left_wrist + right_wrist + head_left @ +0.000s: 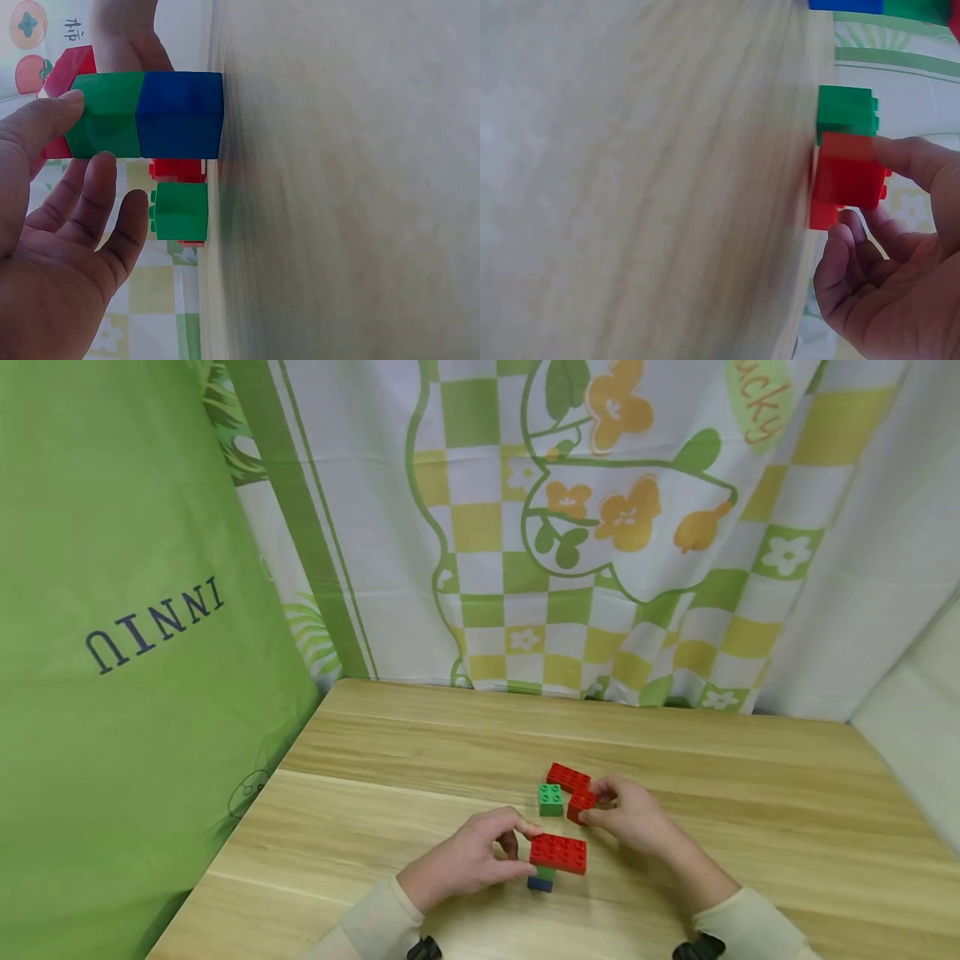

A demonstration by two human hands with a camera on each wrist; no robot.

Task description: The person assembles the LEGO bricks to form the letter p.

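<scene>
My left hand grips a small stack of building blocks from its left side. The stack has a long red block on top, a green block in the middle and a blue block at the bottom, which appears to stand on the table. In my right hand a short red block is pinched between thumb and fingers, low over the tabletop. Just left of it stands a loose green block. Behind these lies another long red block, partly covered in the right wrist view.
A wooden table carries the blocks. Along its back edge hangs a checked, flowered curtain, with a green cloth on the left. A pale surface borders the right edge.
</scene>
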